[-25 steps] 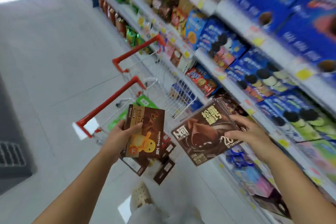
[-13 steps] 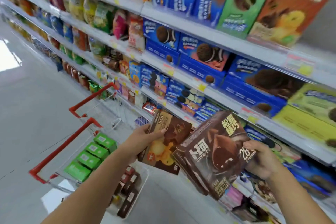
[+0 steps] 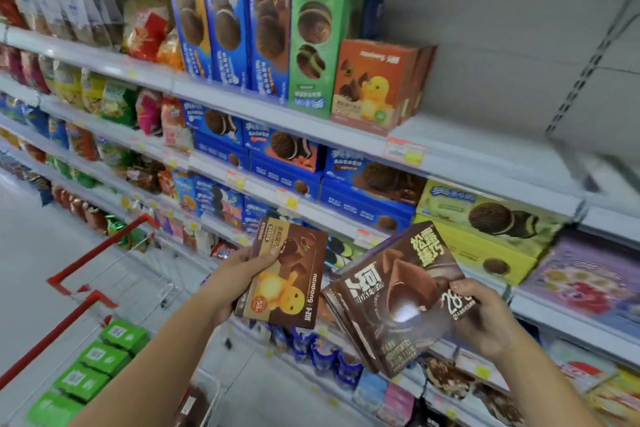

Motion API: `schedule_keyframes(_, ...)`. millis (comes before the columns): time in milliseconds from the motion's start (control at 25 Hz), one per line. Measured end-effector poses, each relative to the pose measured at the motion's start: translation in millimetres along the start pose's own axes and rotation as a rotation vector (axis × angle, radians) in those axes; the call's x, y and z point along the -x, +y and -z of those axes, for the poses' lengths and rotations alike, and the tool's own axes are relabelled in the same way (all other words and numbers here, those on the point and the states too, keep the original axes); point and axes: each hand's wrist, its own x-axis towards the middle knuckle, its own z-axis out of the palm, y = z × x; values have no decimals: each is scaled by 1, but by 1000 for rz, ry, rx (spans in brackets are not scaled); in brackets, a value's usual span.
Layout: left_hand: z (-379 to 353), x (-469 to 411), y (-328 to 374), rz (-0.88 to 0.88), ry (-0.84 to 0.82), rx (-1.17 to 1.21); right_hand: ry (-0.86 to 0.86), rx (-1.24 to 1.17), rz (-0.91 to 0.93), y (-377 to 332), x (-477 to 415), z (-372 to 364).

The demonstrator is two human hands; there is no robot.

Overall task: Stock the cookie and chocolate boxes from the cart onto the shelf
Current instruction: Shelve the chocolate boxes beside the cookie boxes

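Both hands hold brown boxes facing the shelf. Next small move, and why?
Probably raise the left hand and its brown cardboard box with the yellow chick toward the bare white shelf stretch right of the orange chick-printed boxes: similar chick artwork, open space beside them. The right hand holds dark brown chocolate boxes.

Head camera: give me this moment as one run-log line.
left hand: holds duck box | right hand: holds dark brown boxes | cart: green boxes inside | upper shelf: bare spot beside orange duck boxes
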Motion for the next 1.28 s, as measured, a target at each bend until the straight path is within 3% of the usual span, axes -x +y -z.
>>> schedule_keyframes(120,-12,-20,4,-2,-35,-77,12,-58,36,-6,10,4)
schedule_keyframes(280,-21,-62,4,82,-256,-39,3,-91,13,9,5,-18)
schedule_keyframes(360,-29,-81,0,92,-272,-19,6,-149,-17,32,-2,-31)
schedule_keyframes(520,-29,-104,-32,244,-402,124,154,-251,12,80,-20,-49)
schedule_keyframes(680,-17,-120,-42,326,-450,89,273,-206,-49,104,-29,-55)
schedule_keyframes(880,-16,-124,-47,358,-559,28,161,-148,-68,112,-19,-59)
schedule_keyframes(1040,-16,-121,-68,363,-600,-25,4,226,-247,107,-19,-48)
schedule_keyframes(1120,-18,-122,-68,354,-605,-6,89,204,-306,101,-34,-34)
schedule_keyframes(1280,-21,-120,-59,262,-647,-249,204,170,-277,81,-74,-27)
